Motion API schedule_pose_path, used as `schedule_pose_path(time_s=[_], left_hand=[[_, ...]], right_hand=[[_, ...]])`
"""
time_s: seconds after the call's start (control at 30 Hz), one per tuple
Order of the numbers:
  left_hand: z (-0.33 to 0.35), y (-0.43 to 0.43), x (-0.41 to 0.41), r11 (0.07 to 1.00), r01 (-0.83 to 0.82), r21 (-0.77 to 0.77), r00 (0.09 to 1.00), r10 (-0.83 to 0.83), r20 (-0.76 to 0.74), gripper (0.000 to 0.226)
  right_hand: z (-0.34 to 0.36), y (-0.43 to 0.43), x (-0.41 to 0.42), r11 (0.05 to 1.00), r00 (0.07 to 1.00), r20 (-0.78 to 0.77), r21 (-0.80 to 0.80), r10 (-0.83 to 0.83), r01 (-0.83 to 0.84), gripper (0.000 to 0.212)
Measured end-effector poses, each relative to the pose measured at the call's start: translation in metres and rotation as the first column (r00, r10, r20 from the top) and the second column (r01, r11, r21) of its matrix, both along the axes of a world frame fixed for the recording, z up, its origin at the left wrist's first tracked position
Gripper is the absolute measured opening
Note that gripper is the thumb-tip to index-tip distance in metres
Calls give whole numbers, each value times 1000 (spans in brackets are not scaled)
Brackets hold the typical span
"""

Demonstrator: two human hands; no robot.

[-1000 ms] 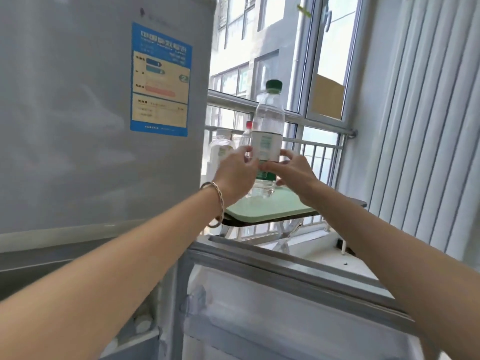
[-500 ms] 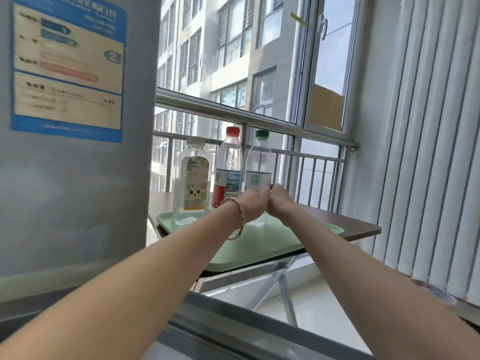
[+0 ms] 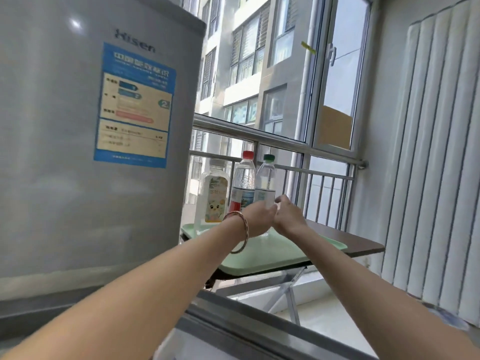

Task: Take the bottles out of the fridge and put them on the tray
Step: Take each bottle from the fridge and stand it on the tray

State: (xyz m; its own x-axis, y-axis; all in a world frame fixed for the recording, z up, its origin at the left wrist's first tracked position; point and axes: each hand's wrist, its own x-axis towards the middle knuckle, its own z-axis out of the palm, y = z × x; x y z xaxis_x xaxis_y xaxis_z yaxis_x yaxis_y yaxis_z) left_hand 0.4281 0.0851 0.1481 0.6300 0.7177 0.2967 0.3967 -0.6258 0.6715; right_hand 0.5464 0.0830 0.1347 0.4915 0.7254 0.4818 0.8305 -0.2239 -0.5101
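Three bottles stand in a row at the far left of a pale green tray: a square clear one with a white cap and a cartoon label, a red-capped one and a green-capped one. My left hand, with a bangle on the wrist, and my right hand are wrapped around the lower part of the green-capped bottle, which stands upright on the tray. The hands hide its base.
The tray lies on a small dark folding table by the window railing. The grey fridge fills the left side. The top edge of its open lower door runs under my arms. White blinds hang on the right.
Both hands carried the green-capped bottle forward and down from mid-air onto the tray beside the red-capped bottle. My view has swung back left toward the fridge.
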Motion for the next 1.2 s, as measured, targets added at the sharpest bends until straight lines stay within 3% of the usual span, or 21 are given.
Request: schedule_pose_path(time_s=[0.13,0.27,0.4,0.63,0.83,1.0,1.1,1.2], left_hand=[[2,-29,-45,991,-14,136,995,26,-92,47],[-14,-47,-103,925,-19,378,954,131,-271,59],[-32,-62,-163,906,-46,420,930,193,-314,62],[-82,-63,-259,962,-78,262,927,167,-337,56],[-146,-42,-337,965,-198,173,876,253,-411,41],[-214,-9,-385,920,-374,120,782,382,-492,43],[-255,13,-405,845,-525,103,696,495,-521,43],[-293,37,-421,760,-645,81,613,577,-540,44]], right_hand=[[4,-40,-39,998,988,142,-4,63,-63,47],[-4,-81,-101,984,960,214,-59,179,-170,47],[-19,-96,-159,952,926,230,-138,300,-274,47],[-68,-82,-244,862,854,245,-358,458,-359,51],[-139,-32,-313,711,752,173,-509,636,-485,54],[-217,30,-371,560,675,85,-638,733,-528,43],[-260,63,-398,464,639,10,-697,769,-547,36],[-298,92,-423,432,603,-7,-692,797,-579,45]])
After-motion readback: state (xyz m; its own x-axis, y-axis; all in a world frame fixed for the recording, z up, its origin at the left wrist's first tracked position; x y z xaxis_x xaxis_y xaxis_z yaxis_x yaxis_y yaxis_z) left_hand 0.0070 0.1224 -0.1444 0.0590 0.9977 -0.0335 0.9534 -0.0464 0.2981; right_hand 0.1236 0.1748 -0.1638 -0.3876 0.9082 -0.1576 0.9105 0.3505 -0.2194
